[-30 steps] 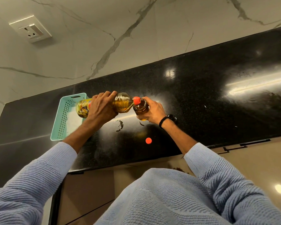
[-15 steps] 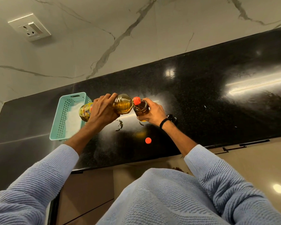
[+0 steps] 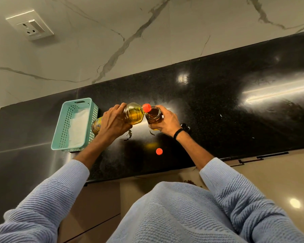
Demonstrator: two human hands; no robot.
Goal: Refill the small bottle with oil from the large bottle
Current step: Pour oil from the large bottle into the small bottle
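You are mid-pour. Your left hand [image 3: 112,123] grips the large bottle [image 3: 132,114], tipped nearly flat, with its orange neck at the mouth of the small bottle [image 3: 153,115]. Your right hand [image 3: 167,121] wraps round that small bottle over the black counter [image 3: 218,111]. It looks dark with oil well up its body (the exact level is hard to read). An orange cap [image 3: 159,151] lies loose near the front edge. What is left, I judge, is topping up, righting the large bottle and capping.

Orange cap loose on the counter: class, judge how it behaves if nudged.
Likely very light: the orange cap is small, seemingly plastic. Lying flat on the glossy counter, it would probably slide when nudged; on edge, its round shape might roll.
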